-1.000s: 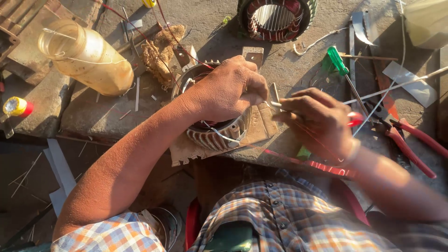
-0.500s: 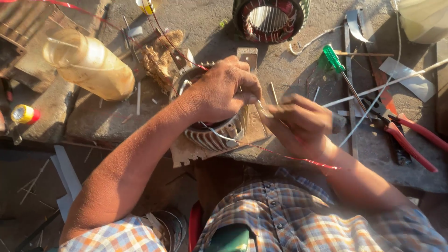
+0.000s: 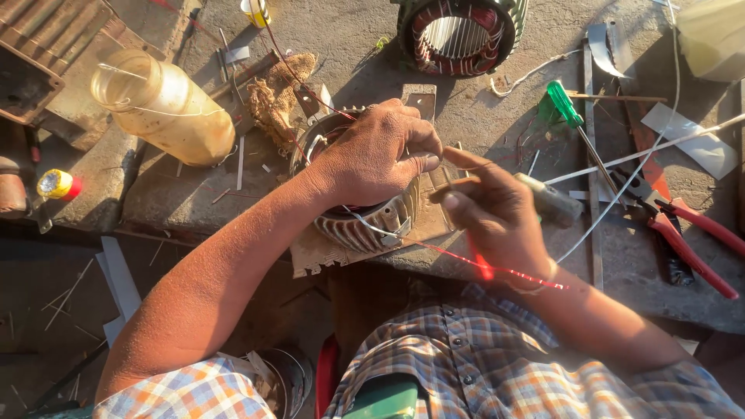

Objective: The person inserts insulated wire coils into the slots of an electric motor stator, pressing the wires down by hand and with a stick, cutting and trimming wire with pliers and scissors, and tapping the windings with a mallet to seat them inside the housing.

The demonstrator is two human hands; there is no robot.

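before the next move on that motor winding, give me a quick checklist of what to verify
1. Left hand steadying the ribbed motor stator: ok.
2. Right hand grips a tool beside the stator: ok; its tip cannot be told.
3. Stator sits on the concrete bench, near its edge: not ok.
4. Red wire trails across the right wrist: not ok.
5. Red pliers and green screwdriver lie close by: ok.

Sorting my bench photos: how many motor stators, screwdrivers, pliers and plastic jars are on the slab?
Motor stators: 2, one under the left hand, one at the far edge
Green-handled screwdriver: 1
Red-handled pliers: 1
Plastic jar: 1
Total: 5
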